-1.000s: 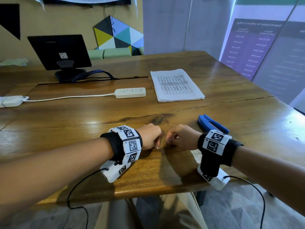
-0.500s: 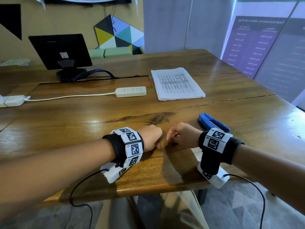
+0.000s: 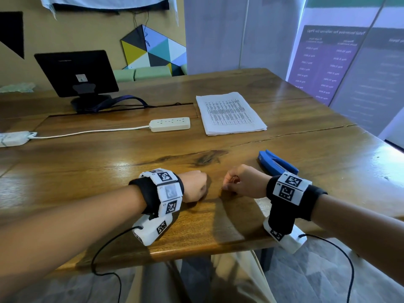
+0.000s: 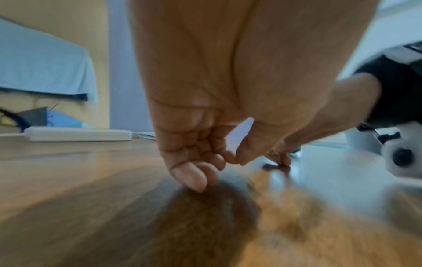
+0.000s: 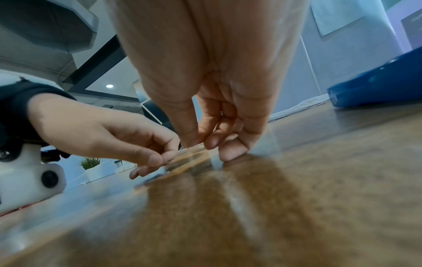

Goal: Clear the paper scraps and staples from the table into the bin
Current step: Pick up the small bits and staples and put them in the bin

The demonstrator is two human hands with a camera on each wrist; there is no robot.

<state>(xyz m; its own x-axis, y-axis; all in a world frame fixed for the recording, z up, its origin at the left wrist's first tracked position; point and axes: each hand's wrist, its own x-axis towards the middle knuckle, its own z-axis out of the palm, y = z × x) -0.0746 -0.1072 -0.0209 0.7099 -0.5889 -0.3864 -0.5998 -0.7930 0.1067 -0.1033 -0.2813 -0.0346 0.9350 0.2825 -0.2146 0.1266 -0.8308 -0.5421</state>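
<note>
On the near part of the wooden table (image 3: 109,162), both curled hands meet fingertip to fingertip, left hand (image 3: 193,185) and right hand (image 3: 242,182) equally close to the narrow gap between them, where any staple is too small to see; no bin shows.

Both forearms reach in low, left hand (image 3: 194,186) and right hand (image 3: 244,184) near each other, knuckles up. Fingers (image 5: 230,151) on both are curled down, tips bunched together, whether they're pinching anything I can't tell.
</note>
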